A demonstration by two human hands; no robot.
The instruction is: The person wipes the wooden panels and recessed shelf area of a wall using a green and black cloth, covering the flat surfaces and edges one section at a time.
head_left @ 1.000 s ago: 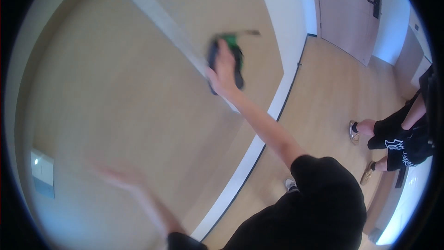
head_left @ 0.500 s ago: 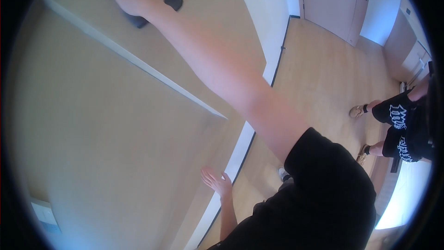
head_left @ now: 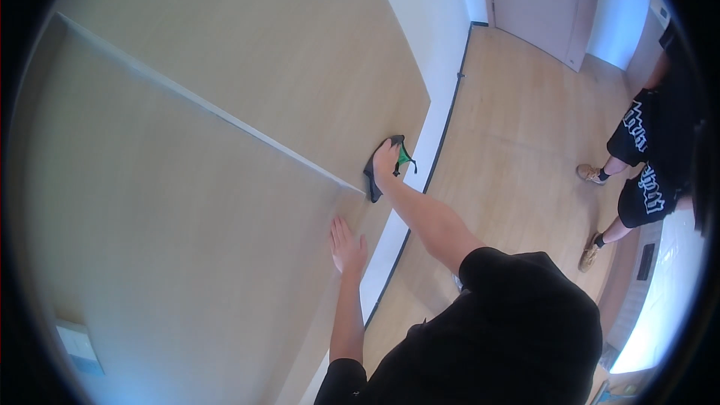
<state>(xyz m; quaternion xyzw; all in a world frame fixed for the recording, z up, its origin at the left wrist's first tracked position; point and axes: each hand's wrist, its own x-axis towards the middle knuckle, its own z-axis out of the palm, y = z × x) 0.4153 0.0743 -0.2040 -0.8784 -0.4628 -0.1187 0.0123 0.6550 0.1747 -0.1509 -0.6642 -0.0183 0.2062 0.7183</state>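
My right hand presses a dark grey and green cloth-like pad against a light wood panel. The pad lies at the panel's lower right, near the end of a pale raised strip. Its green part and a thin dark loop stick out on the right of the hand. Lower down, my left hand lies flat on the same wood surface, fingers stretched, holding nothing.
A white baseboard with a dark edge borders the wood floor. On the right stands another person in black shorts. A pale door is at the upper right. A small white plate sits on the panel's lower left.
My right hand has swept the pad from the panel's upper part down and right to the strip's end. My left hand has risen slightly. The other person has shifted their stance.
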